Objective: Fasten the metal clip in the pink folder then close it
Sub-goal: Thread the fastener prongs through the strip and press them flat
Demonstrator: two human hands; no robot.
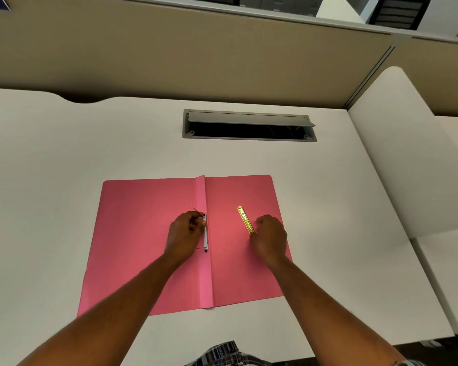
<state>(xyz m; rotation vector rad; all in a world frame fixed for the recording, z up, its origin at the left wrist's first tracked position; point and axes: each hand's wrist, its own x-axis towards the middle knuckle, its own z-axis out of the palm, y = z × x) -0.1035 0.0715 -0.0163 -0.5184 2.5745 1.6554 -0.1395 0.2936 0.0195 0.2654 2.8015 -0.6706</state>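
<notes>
White desk (117, 143) with the pink folder (148, 233) lying open flat on it. At the folder's spine, left hand (183, 237) pinches a thin prong of the fastener (205, 233); right of the spine, right hand (269, 239) grips the gold metal clip (245, 219) bar's near end

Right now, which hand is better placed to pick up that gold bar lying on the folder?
The right hand: its fingers already touch the gold bar, while the left hand is busy at the prongs.
</notes>
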